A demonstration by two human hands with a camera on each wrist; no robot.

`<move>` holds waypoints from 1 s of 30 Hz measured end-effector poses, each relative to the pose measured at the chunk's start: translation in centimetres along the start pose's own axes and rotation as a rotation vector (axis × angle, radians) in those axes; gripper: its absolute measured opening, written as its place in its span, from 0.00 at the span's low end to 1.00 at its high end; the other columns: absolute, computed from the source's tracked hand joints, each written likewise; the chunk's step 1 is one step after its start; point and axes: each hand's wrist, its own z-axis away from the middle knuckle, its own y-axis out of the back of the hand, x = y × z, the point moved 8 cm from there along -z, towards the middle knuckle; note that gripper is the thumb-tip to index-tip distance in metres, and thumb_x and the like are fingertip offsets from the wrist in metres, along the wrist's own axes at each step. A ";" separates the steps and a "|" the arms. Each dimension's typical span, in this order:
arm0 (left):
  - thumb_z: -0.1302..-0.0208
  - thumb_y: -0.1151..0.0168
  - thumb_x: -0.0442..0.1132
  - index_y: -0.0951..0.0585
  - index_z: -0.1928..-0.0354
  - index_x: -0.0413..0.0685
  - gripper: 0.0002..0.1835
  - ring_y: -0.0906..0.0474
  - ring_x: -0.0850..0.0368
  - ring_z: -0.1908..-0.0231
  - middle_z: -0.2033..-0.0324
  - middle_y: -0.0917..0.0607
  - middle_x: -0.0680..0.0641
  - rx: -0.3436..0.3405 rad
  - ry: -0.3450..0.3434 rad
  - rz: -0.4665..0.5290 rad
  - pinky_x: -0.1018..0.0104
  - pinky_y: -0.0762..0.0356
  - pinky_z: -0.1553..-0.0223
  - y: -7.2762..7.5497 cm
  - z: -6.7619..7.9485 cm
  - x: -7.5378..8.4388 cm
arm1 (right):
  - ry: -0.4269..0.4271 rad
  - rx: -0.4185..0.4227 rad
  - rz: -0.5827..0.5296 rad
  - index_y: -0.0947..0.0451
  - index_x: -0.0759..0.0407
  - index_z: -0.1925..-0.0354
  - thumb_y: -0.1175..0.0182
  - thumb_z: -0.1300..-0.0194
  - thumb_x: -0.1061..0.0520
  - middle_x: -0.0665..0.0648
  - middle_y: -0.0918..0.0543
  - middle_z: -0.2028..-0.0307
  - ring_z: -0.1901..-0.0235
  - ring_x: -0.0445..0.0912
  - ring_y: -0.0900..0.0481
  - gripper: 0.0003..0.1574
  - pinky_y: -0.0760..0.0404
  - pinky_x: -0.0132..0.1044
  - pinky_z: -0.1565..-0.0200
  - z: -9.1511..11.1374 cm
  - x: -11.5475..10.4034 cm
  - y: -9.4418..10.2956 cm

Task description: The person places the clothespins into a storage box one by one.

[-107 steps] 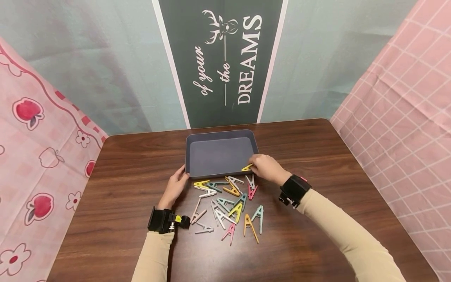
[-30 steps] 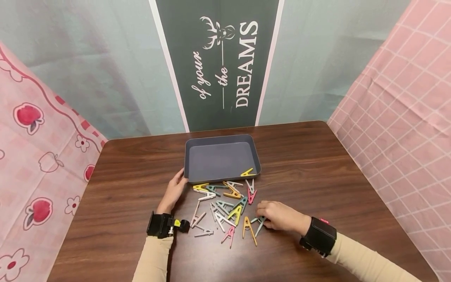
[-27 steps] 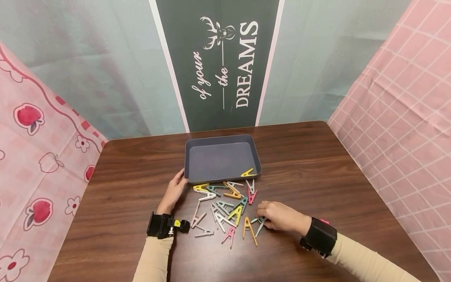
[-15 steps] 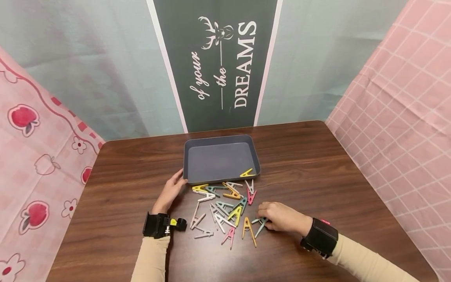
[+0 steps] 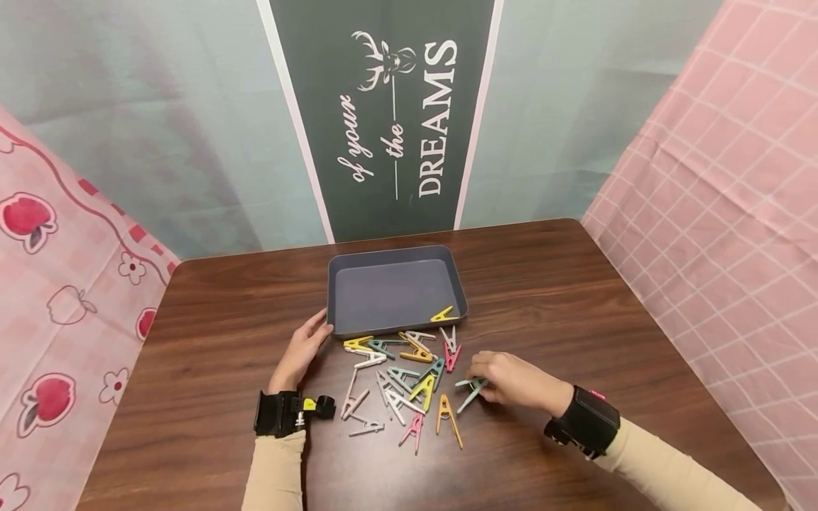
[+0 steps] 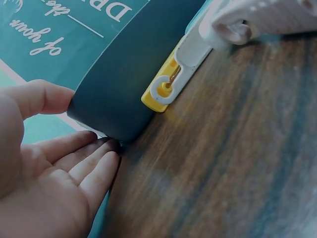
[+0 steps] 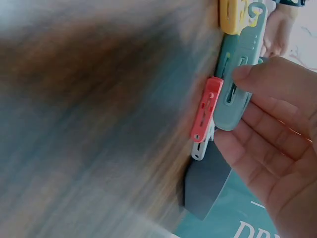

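Observation:
My right hand (image 5: 511,380) pinches a pale green clothespin (image 5: 471,389) by one end, just over the table to the right of the pile. In the right wrist view the thumb lies on the flat side of this clothespin (image 7: 241,79). My left hand (image 5: 303,352) touches the near left corner of a dark grey tray (image 5: 394,331). The left wrist view has its thumb at the tray's rim and its fingers extended low along the corner. One yellow clothespin (image 5: 444,314) lies inside the tray, near its front right corner.
Several clothespins in white, pink, yellow, teal and orange lie in front of the tray, among them an orange clothespin (image 5: 449,420) and a red-pink clothespin (image 5: 451,356). A wooden table (image 5: 549,284) carries everything, with fabric hangings (image 5: 530,106) behind and at both sides.
The right hand has put a yellow clothespin in the tray, moved to the pale green clothespin, and now raises it slightly. The left hand has stayed at the tray corner.

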 end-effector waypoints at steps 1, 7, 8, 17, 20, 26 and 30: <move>0.27 0.53 0.36 0.45 0.26 0.39 0.30 0.45 0.42 0.26 0.28 0.40 0.35 0.003 0.000 0.000 0.52 0.46 0.26 0.0 0.0 0.0 | -0.003 0.000 -0.005 0.19 0.58 0.66 0.30 0.56 0.64 0.49 0.21 0.71 0.69 0.37 0.25 0.14 0.22 0.27 0.67 -0.2 0.1 0.1; 0.28 0.54 0.35 0.44 0.27 0.39 0.29 0.44 0.44 0.27 0.28 0.39 0.35 0.013 -0.003 0.005 0.53 0.46 0.25 0.0 -0.2 0.1 | -0.019 0.019 0.000 0.18 0.59 0.64 0.30 0.55 0.63 0.51 0.18 0.68 0.66 0.40 0.20 0.15 0.18 0.31 0.63 -1.7 0.4 0.9; 0.27 0.54 0.35 0.44 0.27 0.39 0.29 0.44 0.44 0.27 0.28 0.39 0.35 0.012 -0.001 0.004 0.53 0.46 0.25 0.0 -0.2 0.0 | -0.021 0.026 0.002 0.18 0.59 0.64 0.30 0.54 0.63 0.51 0.18 0.68 0.66 0.41 0.20 0.15 0.18 0.31 0.63 -1.9 0.5 1.0; 0.27 0.54 0.36 0.44 0.27 0.39 0.30 0.45 0.44 0.26 0.28 0.40 0.36 0.029 0.009 -0.011 0.52 0.46 0.25 0.2 -0.1 -0.1 | -0.061 0.078 -0.044 0.17 0.59 0.63 0.30 0.51 0.64 0.51 0.19 0.69 0.68 0.39 0.22 0.13 0.20 0.30 0.65 -3.6 1.6 2.5; 0.28 0.53 0.35 0.43 0.27 0.40 0.29 0.44 0.44 0.27 0.28 0.39 0.36 0.042 0.008 -0.019 0.51 0.46 0.25 0.4 0.0 0.0 | -0.078 0.082 -0.047 0.17 0.60 0.62 0.30 0.49 0.63 0.52 0.18 0.68 0.67 0.40 0.22 0.13 0.20 0.31 0.66 -4.1 2.0 3.2; 0.27 0.54 0.36 0.43 0.27 0.40 0.29 0.44 0.43 0.27 0.28 0.39 0.36 0.029 0.005 -0.026 0.50 0.46 0.25 0.2 0.0 0.0 | -0.098 0.078 -0.056 0.16 0.60 0.61 0.30 0.48 0.63 0.52 0.17 0.66 0.66 0.40 0.21 0.12 0.19 0.32 0.65 -4.3 2.6 3.7; 0.27 0.53 0.37 0.43 0.27 0.40 0.29 0.44 0.43 0.27 0.28 0.39 0.36 0.030 -0.005 -0.027 0.50 0.46 0.26 0.1 0.0 0.0 | -0.102 0.096 -0.052 0.16 0.60 0.62 0.30 0.48 0.63 0.52 0.17 0.67 0.67 0.40 0.21 0.12 0.19 0.32 0.66 -4.6 3.0 4.0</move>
